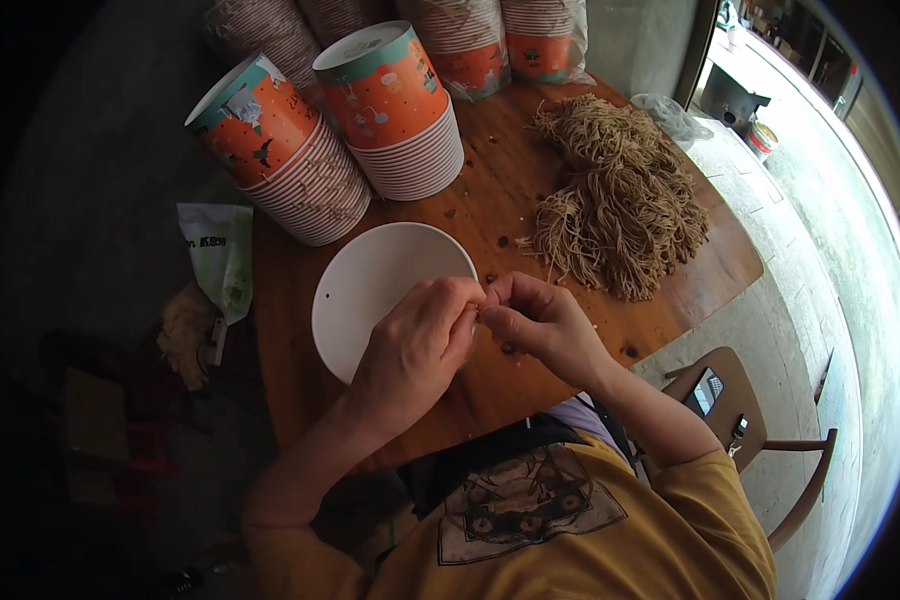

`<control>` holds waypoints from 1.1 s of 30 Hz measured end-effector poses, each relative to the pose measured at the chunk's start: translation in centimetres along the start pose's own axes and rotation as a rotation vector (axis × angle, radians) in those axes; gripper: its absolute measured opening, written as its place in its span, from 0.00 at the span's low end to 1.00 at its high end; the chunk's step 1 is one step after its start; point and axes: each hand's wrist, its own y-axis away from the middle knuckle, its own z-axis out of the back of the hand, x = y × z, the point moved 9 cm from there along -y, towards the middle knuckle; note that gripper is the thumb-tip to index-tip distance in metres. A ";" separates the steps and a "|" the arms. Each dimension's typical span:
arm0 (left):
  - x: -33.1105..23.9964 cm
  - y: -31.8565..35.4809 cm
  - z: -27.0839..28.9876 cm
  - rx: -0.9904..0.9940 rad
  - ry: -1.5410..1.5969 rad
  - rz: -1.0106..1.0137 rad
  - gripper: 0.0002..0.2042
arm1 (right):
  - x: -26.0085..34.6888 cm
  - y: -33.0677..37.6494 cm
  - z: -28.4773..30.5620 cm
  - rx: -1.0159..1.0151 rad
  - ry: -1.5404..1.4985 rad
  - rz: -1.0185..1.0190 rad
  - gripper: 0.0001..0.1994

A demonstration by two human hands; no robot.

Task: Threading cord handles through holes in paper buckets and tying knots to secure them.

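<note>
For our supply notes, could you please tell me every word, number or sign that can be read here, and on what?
White-and-green bag: lettering, which I won't copy out.
Orange cups: drawings; any words too small to read.
Yellow shirt: picture print, any words unreadable.
Phone: any screen text too small to read.

On my feed, the bowl (370, 285) reads plain white with one dark speck. I register the cord pile (630, 205) as tan. The desk (715, 275) shows reddish-brown wood with dark knots. I log the front tub stacks (400, 110): teal band, orange body with small printed figures, white rims forming stripes. The shirt (690, 515) is mustard yellow with a dark print.
</note>
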 end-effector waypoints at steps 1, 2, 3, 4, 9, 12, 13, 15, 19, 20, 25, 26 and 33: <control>0.0 0.0 -0.1 0.003 0.000 -0.002 0.10 | 0.0 0.0 0.0 -0.001 0.011 0.026 0.08; 0.6 0.2 -0.2 -0.003 0.031 0.060 0.11 | 0.0 0.1 -0.1 -0.002 0.009 0.027 0.08; 1.1 0.3 -0.3 -0.009 0.063 0.123 0.12 | 0.2 0.1 -0.1 -0.016 0.035 0.058 0.07; 1.0 0.4 -0.3 -0.008 0.062 0.123 0.12 | 0.5 0.2 -0.1 -0.030 0.060 0.089 0.07; 1.4 0.5 -0.4 0.016 0.116 0.192 0.09 | 0.5 0.2 -0.2 -0.037 0.054 0.088 0.07; 1.8 0.6 -0.4 0.018 0.146 0.261 0.07 | 0.6 0.2 -0.4 -0.036 0.048 0.094 0.07; 1.8 0.5 -0.4 0.018 0.145 0.262 0.07 | 0.6 0.2 -0.4 -0.039 0.054 0.104 0.07; 1.4 0.4 -0.3 0.001 0.089 0.212 0.06 | 0.5 0.1 -0.4 -0.045 0.062 0.111 0.06; 1.1 0.3 -0.4 -0.010 0.074 0.163 0.06 | 0.7 0.2 -0.3 -0.070 0.105 0.126 0.05; 1.1 0.2 -0.2 -0.013 0.091 0.159 0.05 | 0.8 0.2 -0.2 -0.070 0.103 0.126 0.05; 2.7 0.6 -1.0 0.066 0.326 0.331 0.03 | 2.0 0.6 0.2 -0.144 0.401 0.241 0.04; 2.8 0.7 -1.1 0.065 0.384 0.375 0.04 | 2.0 0.6 0.1 -0.145 0.400 0.241 0.04; 3.9 0.7 -1.3 0.030 0.579 0.457 0.10 | 2.3 0.6 0.0 -0.170 0.431 0.291 0.06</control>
